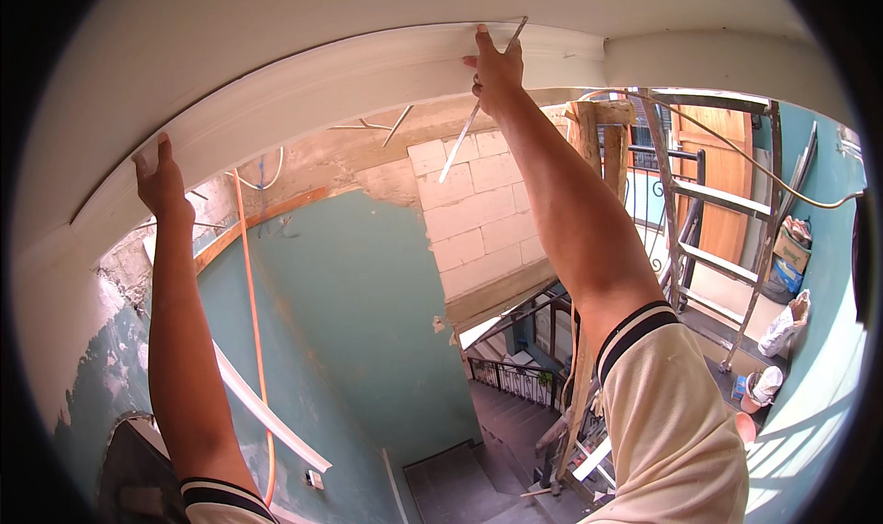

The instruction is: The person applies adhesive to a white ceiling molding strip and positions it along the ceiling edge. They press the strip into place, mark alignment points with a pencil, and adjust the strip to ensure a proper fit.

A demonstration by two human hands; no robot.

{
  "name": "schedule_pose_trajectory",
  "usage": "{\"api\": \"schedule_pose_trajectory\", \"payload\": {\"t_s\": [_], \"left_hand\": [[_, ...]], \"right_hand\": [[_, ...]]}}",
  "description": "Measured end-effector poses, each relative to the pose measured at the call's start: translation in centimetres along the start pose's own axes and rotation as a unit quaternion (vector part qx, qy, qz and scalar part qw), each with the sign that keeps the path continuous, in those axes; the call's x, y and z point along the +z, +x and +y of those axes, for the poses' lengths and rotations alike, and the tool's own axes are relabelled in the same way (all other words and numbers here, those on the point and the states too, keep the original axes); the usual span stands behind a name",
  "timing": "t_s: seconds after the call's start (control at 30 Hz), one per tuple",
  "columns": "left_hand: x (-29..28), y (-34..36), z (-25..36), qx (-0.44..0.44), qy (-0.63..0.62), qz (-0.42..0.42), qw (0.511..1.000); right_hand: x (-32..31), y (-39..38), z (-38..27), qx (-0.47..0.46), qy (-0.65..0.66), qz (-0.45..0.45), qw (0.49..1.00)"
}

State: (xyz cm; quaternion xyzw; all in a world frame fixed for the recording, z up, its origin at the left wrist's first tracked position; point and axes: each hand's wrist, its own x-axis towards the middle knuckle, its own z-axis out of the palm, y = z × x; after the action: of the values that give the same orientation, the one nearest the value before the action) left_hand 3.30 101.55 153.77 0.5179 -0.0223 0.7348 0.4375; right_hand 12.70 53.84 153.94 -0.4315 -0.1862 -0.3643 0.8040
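Observation:
A long white cornice moulding [340, 66] runs overhead along the ceiling, with a thin dark gap showing along its upper edge. My left hand [164, 182] is raised to its left part, gripping it with fingertips near the upper edge. Farther right, my right hand [498, 72] reaches up against the same moulding, one fingertip near the top edge. A long thin metal strip [457, 147] is held in that hand; it slants from the ceiling line down past the moulding's lower edge. Exactly how the fingers wrap the strip is partly hidden.
A metal ladder [722, 198] stands at the right. Stairs [515, 415] with a dark railing drop away below. An orange hose [250, 303] hangs at the left near a white strip [267, 412]. Buckets and bags [786, 324] line the right wall.

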Motion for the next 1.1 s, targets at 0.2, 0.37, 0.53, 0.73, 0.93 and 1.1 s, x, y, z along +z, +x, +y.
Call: {"api": "schedule_pose_trajectory", "payload": {"t_s": [0.2,0.37,0.53,0.73,0.93,1.1], "left_hand": [[-1.0,1.3,0.6,-0.002,0.0,-0.006,1.0],[-0.9,1.3,-1.1,0.024,0.032,0.017,0.999],[1.1,-2.8,3.7,-0.053,-0.032,0.034,0.997],[0.1,-2.5,4.1,-0.05,-0.01,0.037,0.998],[-0.1,-2.0,4.7,-0.079,-0.039,0.035,0.996],[0.2,-1.8,4.5,-0.058,-0.012,0.046,0.997]], "right_hand": [[1.2,0.9,1.7,-0.012,-0.026,0.016,0.999],[0.5,3.3,3.3,-0.052,-0.062,-0.05,0.995],[-2.9,6.1,2.3,-0.092,-0.117,-0.066,0.987],[-2.6,8.3,5.1,-0.098,-0.097,-0.082,0.987],[-1.9,7.0,5.3,-0.108,-0.115,-0.043,0.987],[-2.4,8.2,5.3,-0.101,-0.107,-0.062,0.987]]}}
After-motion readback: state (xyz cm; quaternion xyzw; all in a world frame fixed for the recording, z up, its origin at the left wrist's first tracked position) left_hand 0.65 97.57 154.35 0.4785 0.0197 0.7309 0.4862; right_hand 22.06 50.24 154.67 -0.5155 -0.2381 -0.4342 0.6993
